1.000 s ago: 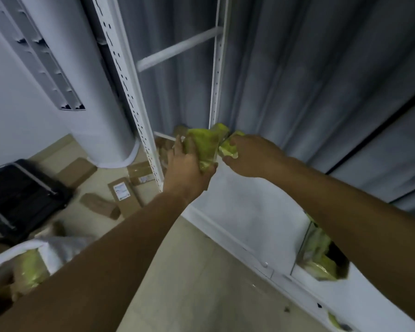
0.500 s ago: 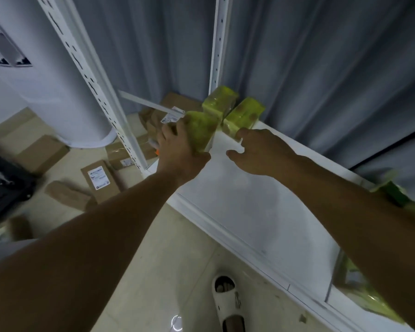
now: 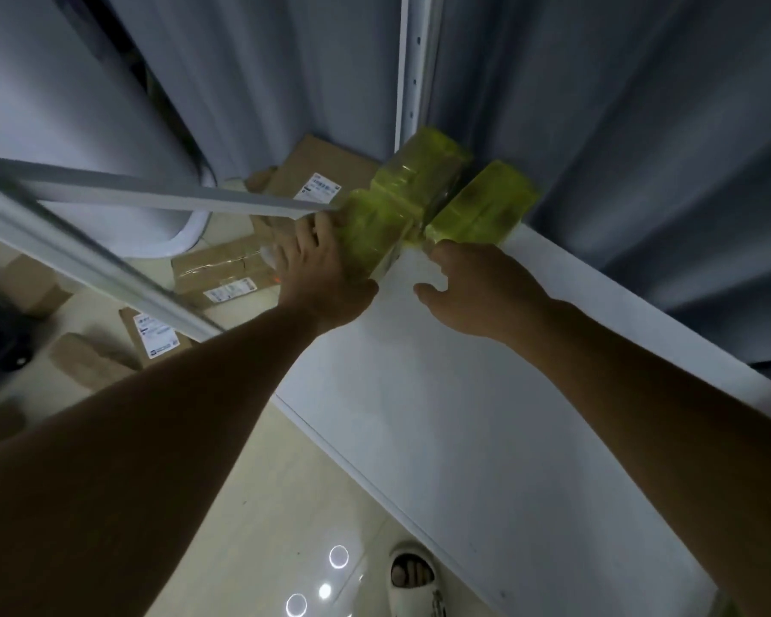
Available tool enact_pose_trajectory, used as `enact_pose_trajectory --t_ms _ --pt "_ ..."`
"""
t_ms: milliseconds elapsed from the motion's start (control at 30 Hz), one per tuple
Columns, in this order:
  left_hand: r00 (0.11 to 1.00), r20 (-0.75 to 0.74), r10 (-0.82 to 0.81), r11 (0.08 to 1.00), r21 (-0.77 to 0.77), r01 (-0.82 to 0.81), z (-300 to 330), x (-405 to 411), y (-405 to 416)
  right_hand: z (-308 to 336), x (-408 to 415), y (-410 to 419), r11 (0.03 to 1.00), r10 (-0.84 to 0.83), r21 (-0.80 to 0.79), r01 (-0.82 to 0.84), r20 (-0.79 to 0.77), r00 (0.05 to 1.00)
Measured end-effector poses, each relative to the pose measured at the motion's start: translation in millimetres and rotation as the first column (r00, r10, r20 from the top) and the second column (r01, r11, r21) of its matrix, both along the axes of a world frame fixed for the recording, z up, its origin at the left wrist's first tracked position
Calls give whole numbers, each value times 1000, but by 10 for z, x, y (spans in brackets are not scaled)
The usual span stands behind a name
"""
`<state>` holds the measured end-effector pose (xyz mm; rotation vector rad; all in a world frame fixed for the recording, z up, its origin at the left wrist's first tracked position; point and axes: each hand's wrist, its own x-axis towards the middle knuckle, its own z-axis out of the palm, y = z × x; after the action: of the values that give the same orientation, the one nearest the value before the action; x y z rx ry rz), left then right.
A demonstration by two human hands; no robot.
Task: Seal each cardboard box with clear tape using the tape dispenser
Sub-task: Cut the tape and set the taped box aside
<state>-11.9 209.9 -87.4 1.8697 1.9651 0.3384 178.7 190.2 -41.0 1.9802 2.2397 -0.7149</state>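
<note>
White shelf (image 3: 486,416) now holds three yellow-wrapped boxes (image 3: 423,171); left hand (image 3: 326,278) still grips the nearest one, right hand (image 3: 477,291) has pulled back, fingers loose.

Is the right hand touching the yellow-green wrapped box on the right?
Cannot tell. In the head view the right hand reaches that yellow-green wrapped box; fingertips are hidden behind the knuckles.
</note>
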Motion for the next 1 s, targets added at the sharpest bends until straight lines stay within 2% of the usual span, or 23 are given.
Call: enact_pose_trajectory --t_ms 633,867,1000 --pt "985 -133 -112 968 -237 78 -420 -102 348 -423 4 441 992 -38 -121 34 -29 999" --pt "913 -268 -309 942 -217 255 -273 -161 324 -336 7 284 993 -59 -99 56 -28 998" --pt "839 -328 -434 900 -202 386 -87 -156 189 -264 -5 32 993 -80 -87 79 -9 997"
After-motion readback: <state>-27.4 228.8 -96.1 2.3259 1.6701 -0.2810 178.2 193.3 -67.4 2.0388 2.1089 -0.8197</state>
